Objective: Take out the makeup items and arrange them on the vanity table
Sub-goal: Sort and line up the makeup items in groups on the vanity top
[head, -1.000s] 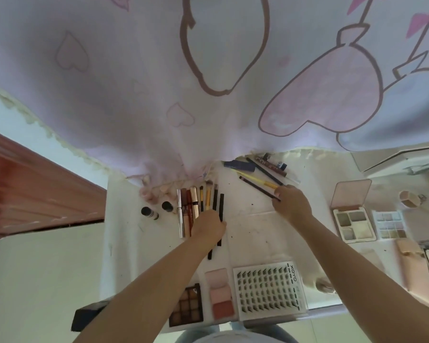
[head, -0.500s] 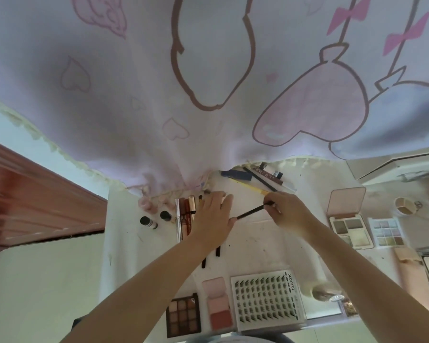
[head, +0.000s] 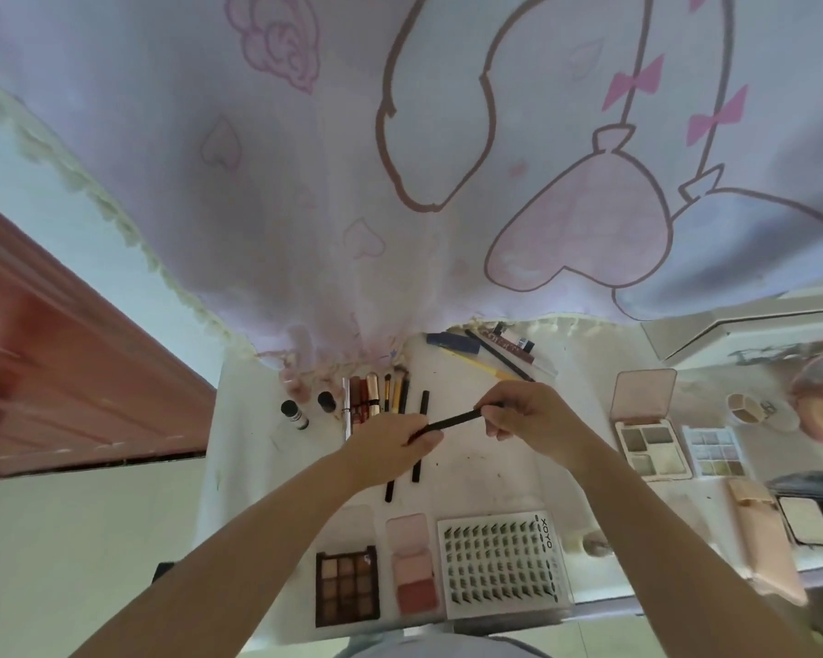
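**Black pencil held in both my hands**

The thin black makeup pencil [head: 450, 421] is up in the air above the white vanity table [head: 485, 472], not touching it. It lies long-ways from side to side. Its left end sits lower and nearer to me, and its right end tips up and away a little. My left hand [head: 390, 451] has its fingers curled round the left end. My right hand [head: 526, 413] pinches the right end with its fingertips [head: 488, 410]. Both ends are covered by my fingers, so I cannot see the tips of the pencil.

Under my left hand lie two more long black sticks [head: 416, 439]. They point away from me, and my hand hides part of them. Just past them is a row of makeup brushes and tubes [head: 376, 396], side by side, also pointing away. Two small dark-capped bottles [head: 305, 410] stand to the left of that row.

At the far edge is a small heap with a blue flat stick, a yellow pencil and a dark pencil [head: 481, 356]. It is too blurry to tell more.

Near me sit a brown eyeshadow box with nine squares [head: 347, 586], a pink blush box [head: 412, 565] and a white card of false lashes [head: 502, 567]. To the right is an open pink-lidded palette [head: 649, 429]. The things at the far right are blurry and cut off by the edge. A big pale cloth with pink hearts [head: 400, 159] hangs behind the table.
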`<state>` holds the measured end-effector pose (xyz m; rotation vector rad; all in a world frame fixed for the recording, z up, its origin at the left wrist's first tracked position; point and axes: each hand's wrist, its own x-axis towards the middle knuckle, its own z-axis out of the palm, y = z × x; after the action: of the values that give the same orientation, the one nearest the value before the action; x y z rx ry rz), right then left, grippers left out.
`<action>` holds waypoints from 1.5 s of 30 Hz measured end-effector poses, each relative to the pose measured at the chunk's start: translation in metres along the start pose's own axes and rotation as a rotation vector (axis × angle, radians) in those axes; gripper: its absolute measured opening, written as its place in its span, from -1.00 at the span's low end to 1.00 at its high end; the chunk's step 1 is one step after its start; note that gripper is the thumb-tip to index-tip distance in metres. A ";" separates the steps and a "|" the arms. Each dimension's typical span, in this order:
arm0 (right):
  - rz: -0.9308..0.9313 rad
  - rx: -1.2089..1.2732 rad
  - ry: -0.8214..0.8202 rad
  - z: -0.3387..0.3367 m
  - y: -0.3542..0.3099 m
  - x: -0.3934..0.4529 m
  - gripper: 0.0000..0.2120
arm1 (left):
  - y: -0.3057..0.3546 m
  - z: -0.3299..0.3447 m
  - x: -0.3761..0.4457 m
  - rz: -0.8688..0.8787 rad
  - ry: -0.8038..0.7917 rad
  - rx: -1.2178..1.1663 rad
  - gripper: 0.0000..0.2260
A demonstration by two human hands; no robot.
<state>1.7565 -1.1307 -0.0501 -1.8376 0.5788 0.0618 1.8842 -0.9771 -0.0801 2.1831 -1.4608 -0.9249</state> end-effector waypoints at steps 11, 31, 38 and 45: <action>-0.129 0.152 0.221 -0.007 -0.023 -0.014 -0.71 | -0.014 -0.052 -0.011 -0.027 -0.062 0.089 -0.65; -0.054 0.172 0.203 0.004 -0.030 -0.004 -0.76 | -0.018 -0.035 -0.027 -0.053 0.059 -0.077 -0.63; -0.042 0.131 0.163 0.006 -0.032 -0.002 -0.77 | -0.017 -0.032 -0.026 -0.066 0.080 -0.110 -0.63; -0.009 0.117 0.119 0.019 -0.029 0.006 -0.87 | -0.014 -0.026 -0.021 -0.055 0.066 -0.196 -0.75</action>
<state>1.7782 -1.1095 -0.0330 -1.7377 0.6440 -0.0869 1.9062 -0.9540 -0.0624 2.0986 -1.2309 -0.9609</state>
